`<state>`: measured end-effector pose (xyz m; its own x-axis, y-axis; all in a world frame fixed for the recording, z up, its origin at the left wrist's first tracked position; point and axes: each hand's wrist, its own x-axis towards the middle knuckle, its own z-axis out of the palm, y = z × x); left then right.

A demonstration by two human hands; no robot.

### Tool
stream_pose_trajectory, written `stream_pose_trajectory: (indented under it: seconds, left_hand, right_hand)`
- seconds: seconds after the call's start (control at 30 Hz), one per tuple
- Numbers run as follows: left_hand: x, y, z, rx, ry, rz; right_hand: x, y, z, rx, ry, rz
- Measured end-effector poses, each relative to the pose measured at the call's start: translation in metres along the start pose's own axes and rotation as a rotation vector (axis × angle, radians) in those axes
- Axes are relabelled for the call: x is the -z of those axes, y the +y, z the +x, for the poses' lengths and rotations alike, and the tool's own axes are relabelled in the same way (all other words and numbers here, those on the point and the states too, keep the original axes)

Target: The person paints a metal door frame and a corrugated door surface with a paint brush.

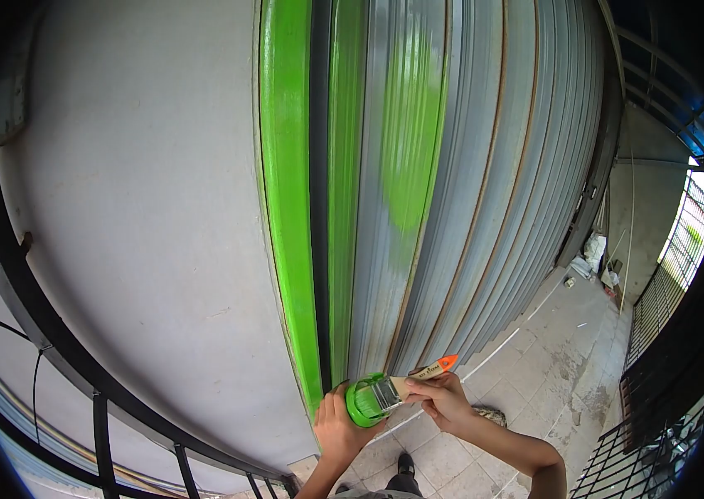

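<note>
My left hand (pixel 338 428) is wrapped round a small pot of green paint (pixel 364 405), low in the view. In my right hand (pixel 443 401) is a paintbrush (pixel 406 385) with a pale wooden handle and an orange tip, gripped by the handle. The brush's metal band and bristles lie over the mouth of the pot. Behind both hands rises a folding metal shutter (pixel 472 166) of grey ribbed slats. Its left-hand slats carry wet-looking green paint (pixel 413 125), and the green patch on one slat fades out downward into grey.
A bright green frame strip (pixel 284 191) borders the white wall (pixel 144 208) on the left. Black railing (pixel 103 432) curves along the lower left. Pale floor tiles (pixel 526 374) extend to the right, with litter (pixel 593 249) near the far corner and a dark metal grille (pixel 668 308) beyond.
</note>
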<state>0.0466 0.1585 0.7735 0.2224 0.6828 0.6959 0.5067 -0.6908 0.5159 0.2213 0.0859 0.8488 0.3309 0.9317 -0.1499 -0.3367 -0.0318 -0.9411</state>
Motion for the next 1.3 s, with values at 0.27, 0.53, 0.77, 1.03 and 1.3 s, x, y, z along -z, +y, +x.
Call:
stream_pose_trajectory:
  seconds: [0.27,0.53,0.77,1.03,1.3]
  left_hand:
    - [0.006,0.000,0.002,0.096,-0.093,-0.156]
    - [0.014,0.007,0.006,0.127,-0.155,-0.279]
    - [0.016,0.004,0.007,0.228,-0.180,-0.312]
    - [0.004,-0.012,0.004,0.274,-0.222,-0.418]
    - [0.001,-0.012,-0.005,0.265,-0.253,-0.460]
  right_hand:
    - [0.006,-0.006,-0.011,0.910,-0.174,-0.965]
    - [-0.005,-0.007,-0.019,1.497,-0.333,-1.436]
    - [0.000,-0.009,-0.021,1.203,-0.362,-1.138]
    - [-0.037,-0.139,0.019,1.629,-0.164,-1.059]
    - [-0.087,-0.232,0.090,1.746,-0.046,-1.681]
